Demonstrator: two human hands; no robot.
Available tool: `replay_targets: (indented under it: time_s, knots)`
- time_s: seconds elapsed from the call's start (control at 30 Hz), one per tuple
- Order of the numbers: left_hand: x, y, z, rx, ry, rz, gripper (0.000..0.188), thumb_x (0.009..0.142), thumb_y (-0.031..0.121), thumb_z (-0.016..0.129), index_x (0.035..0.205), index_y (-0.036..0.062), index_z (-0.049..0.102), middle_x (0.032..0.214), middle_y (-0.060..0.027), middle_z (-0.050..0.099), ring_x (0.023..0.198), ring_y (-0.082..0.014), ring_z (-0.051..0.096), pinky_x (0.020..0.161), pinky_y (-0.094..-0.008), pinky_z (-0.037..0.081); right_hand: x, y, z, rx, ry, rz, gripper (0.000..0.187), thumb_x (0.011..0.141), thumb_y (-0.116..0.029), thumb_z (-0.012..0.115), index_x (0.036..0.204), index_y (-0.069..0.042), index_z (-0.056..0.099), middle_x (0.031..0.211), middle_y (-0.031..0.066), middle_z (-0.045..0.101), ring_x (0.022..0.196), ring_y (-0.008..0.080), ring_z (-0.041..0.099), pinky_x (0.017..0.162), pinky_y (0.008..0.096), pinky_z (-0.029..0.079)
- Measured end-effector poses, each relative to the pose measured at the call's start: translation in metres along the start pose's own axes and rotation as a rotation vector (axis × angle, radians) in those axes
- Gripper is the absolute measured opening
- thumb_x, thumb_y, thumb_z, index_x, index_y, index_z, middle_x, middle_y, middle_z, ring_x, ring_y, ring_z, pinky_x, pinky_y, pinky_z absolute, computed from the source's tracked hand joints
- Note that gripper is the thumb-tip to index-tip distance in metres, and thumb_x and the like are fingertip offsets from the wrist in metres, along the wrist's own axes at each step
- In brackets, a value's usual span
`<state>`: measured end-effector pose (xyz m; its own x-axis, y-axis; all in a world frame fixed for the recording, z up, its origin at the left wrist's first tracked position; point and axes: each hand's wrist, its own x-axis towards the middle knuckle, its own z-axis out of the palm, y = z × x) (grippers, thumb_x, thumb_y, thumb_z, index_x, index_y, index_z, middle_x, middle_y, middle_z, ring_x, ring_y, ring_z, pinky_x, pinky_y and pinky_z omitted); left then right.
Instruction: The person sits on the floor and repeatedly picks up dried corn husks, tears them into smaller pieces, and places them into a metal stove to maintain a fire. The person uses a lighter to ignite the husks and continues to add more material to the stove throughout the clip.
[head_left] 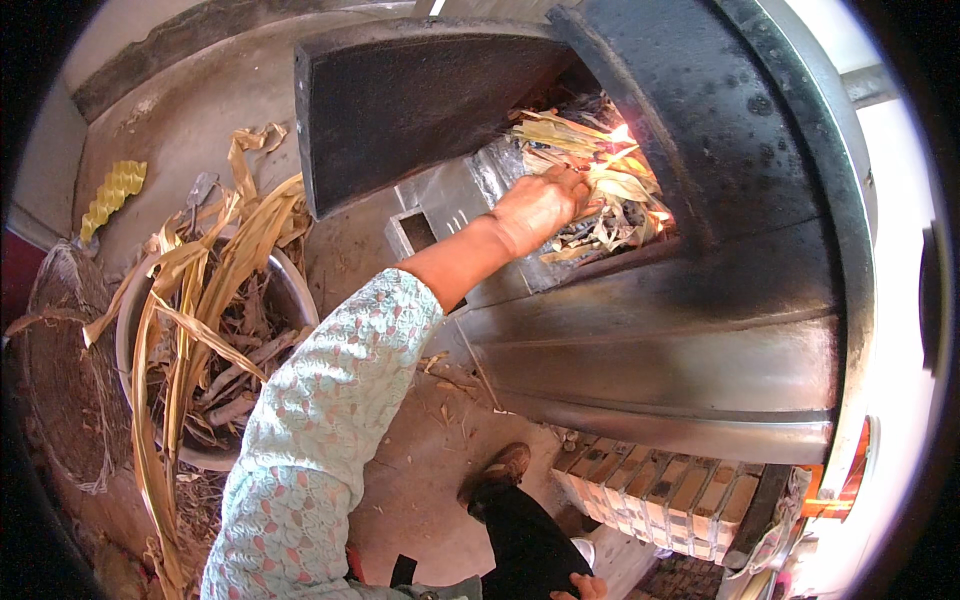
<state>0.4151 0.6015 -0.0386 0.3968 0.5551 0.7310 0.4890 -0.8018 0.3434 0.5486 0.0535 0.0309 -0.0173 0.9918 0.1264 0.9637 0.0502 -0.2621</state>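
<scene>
My left hand [545,208] reaches through the firebox opening of a dark metal stove [760,170]. Its fingers are closed on dry corn leaves [610,188] in the opening, where flames [622,133] burn at the far side. Just left of the opening, the black stove door [420,110] stands swung out. A bare metal ledge [480,280] lies under my wrist. At the lower edge, my right hand [582,588] rests on my black trouser leg, fingers loosely spread and partly cut off by the frame.
At left, a metal basin [305,300] holds sticks and long dry leaves that stick out over its rim. A yellow wavy piece [112,195] lies behind it. Bricks [665,490] stand below the stove. Leaf scraps litter the concrete floor [410,500].
</scene>
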Motion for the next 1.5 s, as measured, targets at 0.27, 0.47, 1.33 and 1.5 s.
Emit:
replay_targets:
  time_s: [0.27, 0.47, 1.33, 1.5]
  knots:
    - [0.009, 0.004, 0.007, 0.016, -0.017, -0.004, 0.017, 0.079, 0.012, 0.051, 0.091, 0.0020, 0.060, 0.096, -0.0119, 0.057, 0.098, -0.0259, 0.056, 0.077, -0.0350, 0.051, 0.001, 0.000, 0.000, 0.003, -0.001, 0.008, 0.028, 0.088, -0.030, 0.042, 0.093, -0.008, 0.057, 0.119, 0.0218, 0.049, 0.110, 0.0371, 0.041, 0.092, 0.0514, 0.031]
    - [0.012, 0.001, 0.022, 0.061, -0.015, 0.039, 0.020, 0.074, 0.007, 0.052, 0.092, 0.0019, 0.060, 0.099, -0.0111, 0.057, 0.100, -0.0258, 0.055, 0.077, -0.0344, 0.052, 0.001, -0.001, 0.001, 0.017, 0.001, -0.003, 0.028, 0.088, -0.030, 0.042, 0.093, -0.007, 0.057, 0.120, 0.0214, 0.048, 0.109, 0.0373, 0.041, 0.091, 0.0508, 0.031]
    - [-0.065, 0.066, -0.119, 0.087, -0.121, -0.153, 0.029, 0.068, 0.003, 0.060, 0.095, 0.0118, 0.066, 0.091, -0.0061, 0.060, 0.090, -0.0261, 0.057, 0.074, -0.0360, 0.050, -0.005, -0.011, 0.001, 0.095, 0.130, 0.009, 0.028, 0.083, -0.028, 0.048, 0.097, -0.005, 0.057, 0.116, 0.0173, 0.052, 0.102, 0.0365, 0.045, 0.092, 0.0467, 0.030]
    - [-0.116, 0.119, -0.186, -0.153, -0.289, -0.101, 0.018, 0.072, 0.007, 0.064, 0.090, 0.0083, 0.065, 0.086, -0.0083, 0.061, 0.084, -0.0287, 0.058, 0.070, -0.0377, 0.050, 0.009, -0.015, -0.003, 0.119, 0.154, -0.003, 0.026, 0.082, -0.024, 0.048, 0.098, -0.005, 0.057, 0.114, 0.0163, 0.053, 0.104, 0.0337, 0.046, 0.091, 0.0446, 0.031]
